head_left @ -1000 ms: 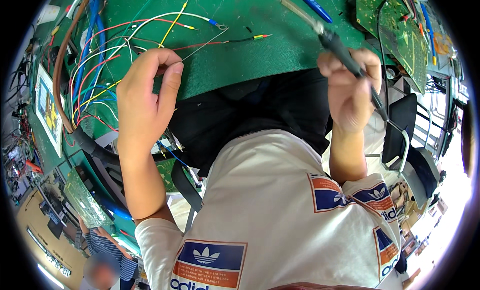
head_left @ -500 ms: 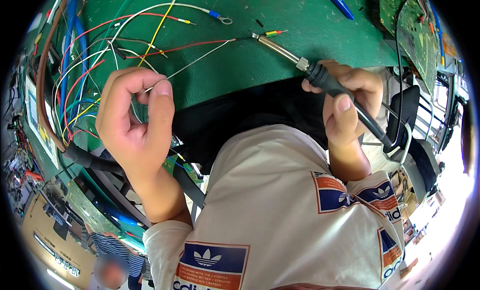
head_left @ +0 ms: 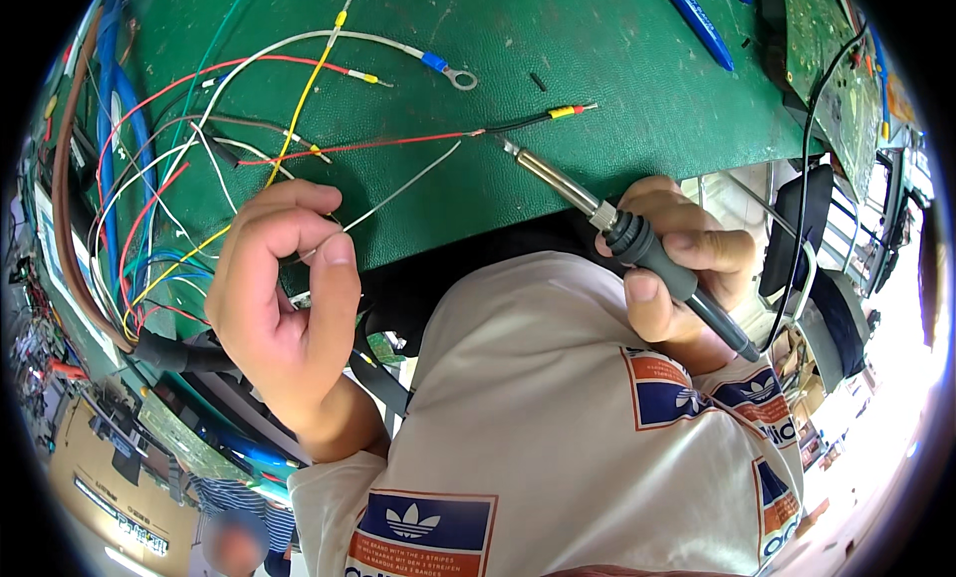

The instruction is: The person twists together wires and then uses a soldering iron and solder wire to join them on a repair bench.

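My left hand (head_left: 284,298) pinches a thin silver solder wire (head_left: 403,189) between thumb and forefinger; its far end meets a red wire (head_left: 378,143) where that joins a short black wire (head_left: 523,121) with a yellow-and-red end. My right hand (head_left: 712,258) is closed round the dark handle of a soldering iron (head_left: 558,182). The iron's metal tip lies just right of and slightly below that junction; whether it touches is unclear. A grey wire with a blue ring terminal (head_left: 436,62) and a yellow wire (head_left: 304,104) lie above on the green mat (head_left: 617,49).
A thick cable bundle (head_left: 124,159) runs down the left. Blue pens (head_left: 697,24) lie at the top right, beside circuit boards (head_left: 822,69) and a black cord (head_left: 805,179). Chairs (head_left: 827,313) stand at the right. A person in a striped shirt (head_left: 239,497) is at the lower left.
The iron has swung down from a raised position to beside the wire junction. My left hand appears lower, still pinching the solder wire. The whole mat sits lower in the picture.
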Demonstrator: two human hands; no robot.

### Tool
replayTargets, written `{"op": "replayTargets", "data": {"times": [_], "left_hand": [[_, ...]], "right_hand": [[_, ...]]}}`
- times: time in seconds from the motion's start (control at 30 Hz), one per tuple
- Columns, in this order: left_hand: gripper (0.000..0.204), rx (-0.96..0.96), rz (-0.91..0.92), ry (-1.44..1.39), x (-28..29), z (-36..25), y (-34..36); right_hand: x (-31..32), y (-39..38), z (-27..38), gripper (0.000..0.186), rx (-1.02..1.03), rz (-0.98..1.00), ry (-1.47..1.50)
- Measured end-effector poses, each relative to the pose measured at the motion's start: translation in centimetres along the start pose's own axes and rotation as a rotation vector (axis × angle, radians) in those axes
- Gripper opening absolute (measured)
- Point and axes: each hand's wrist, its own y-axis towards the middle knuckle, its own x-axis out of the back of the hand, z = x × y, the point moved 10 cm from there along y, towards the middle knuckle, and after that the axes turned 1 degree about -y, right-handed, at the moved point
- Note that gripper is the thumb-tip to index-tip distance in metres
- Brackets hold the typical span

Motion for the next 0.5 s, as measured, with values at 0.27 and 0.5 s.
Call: {"op": "replayTargets", "data": {"times": [0.27,0.5], "left_hand": [[0.016,0.023,0.016,0.066,-0.1,-0.2,0.0],[0.018,0.022,0.007,0.073,-0.1,-0.3,0.2]], "right_hand": [[-1.0,0.2,0.2,0.052,0.046,0.009,-0.060],[-1.5,0.5,0.5,0.053,0.066,0.031,-0.106]]}}
